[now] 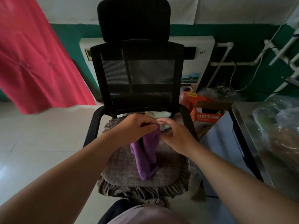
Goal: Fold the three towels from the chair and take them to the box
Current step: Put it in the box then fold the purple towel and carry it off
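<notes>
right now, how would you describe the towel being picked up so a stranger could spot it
Find the black mesh office chair in the middle of the room, with a grey-brown frilled cushion on its seat. The purple towel hangs over that cushion, pinched at its top by the left hand. It is the only purple cloth; the bundle behind it is pale.

A purple towel [146, 152] hangs crumpled from the left hand [137, 126] above the cushioned seat of the black mesh chair [139, 70], its lower end resting there, while a pale towel [159, 114] lies bunched at the seat's back.
</notes>
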